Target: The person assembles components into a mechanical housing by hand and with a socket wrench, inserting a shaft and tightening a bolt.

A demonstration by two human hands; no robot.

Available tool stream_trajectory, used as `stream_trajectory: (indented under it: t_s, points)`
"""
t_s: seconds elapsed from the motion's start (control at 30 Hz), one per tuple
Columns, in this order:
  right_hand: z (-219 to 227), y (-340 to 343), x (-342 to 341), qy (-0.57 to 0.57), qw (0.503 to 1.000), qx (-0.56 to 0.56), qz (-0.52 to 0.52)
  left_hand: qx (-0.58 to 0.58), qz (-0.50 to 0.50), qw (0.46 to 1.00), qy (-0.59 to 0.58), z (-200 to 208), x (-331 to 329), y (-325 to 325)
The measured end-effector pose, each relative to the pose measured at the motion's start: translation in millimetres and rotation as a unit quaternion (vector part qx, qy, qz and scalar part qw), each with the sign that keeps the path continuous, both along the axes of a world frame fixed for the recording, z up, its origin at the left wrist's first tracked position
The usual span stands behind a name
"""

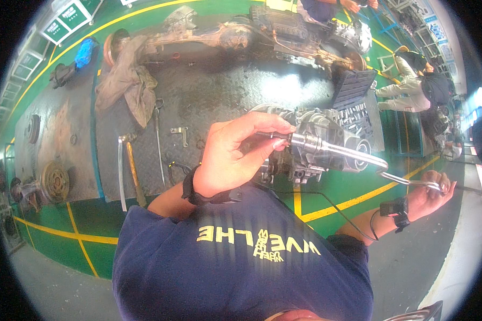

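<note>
A shiny cranked speed wrench (353,152) stretches between my two hands, passing in front of a grey metal gearbox housing (326,131). With thumb and fingers my left hand (233,152) pinches the socket end (300,140) of the wrench. A thin dark piece shows between those fingers; its kind is hard to make out. Out to the right, my right hand (432,193) closes round the far bent end of the same wrench. Both wrists wear black straps, and a dark cable trails from the right one.
An open socket case (353,88) lies behind the housing. On the dark metal bench top (214,91) are a hammer (133,171), a long bar (159,139), a bracket (181,135) and a grey cloth (126,88). A rusty axle (198,40) spans the back. Other people (412,80) stand at far right.
</note>
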State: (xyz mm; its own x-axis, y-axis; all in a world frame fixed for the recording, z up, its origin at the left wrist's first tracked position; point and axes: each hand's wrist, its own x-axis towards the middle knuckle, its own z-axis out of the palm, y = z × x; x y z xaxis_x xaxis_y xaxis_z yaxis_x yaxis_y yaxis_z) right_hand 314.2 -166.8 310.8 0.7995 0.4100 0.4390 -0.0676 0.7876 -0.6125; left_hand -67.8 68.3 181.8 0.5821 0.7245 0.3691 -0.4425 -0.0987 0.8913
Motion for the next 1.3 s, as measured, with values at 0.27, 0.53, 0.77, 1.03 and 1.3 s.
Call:
stream_trajectory:
  t_s: [0.27, 0.53, 0.77, 1.03, 1.3]
  points:
    - [-1.3, 0.8, 3.9, -0.009, 0.998, 0.031, 0.059, -0.118, -0.085, 0.989, 0.0, -2.6, -2.7, -0.9]
    - [-3.4, 20.0, -9.9, -0.115, 0.973, -0.033, -0.198, -0.233, -0.166, 0.957, 0.045, -6.2, -5.0, 10.6]
    - [-6.5, -89.5, 59.2, -0.205, 0.966, -0.108, 0.112, -0.3, -0.192, 0.932, 0.072, -82.4, -17.0, 9.4]
    - [-0.8, -81.9, 42.5, -0.063, 0.974, 0.114, 0.188, -0.447, 0.035, 0.872, 0.194, -220.7, -129.8, -16.4]
    - [-5.3, -37.9, 33.7, -0.104, 0.965, -0.012, 0.24, -0.541, 0.221, 0.739, 0.336, -369.3, -241.2, -53.8]
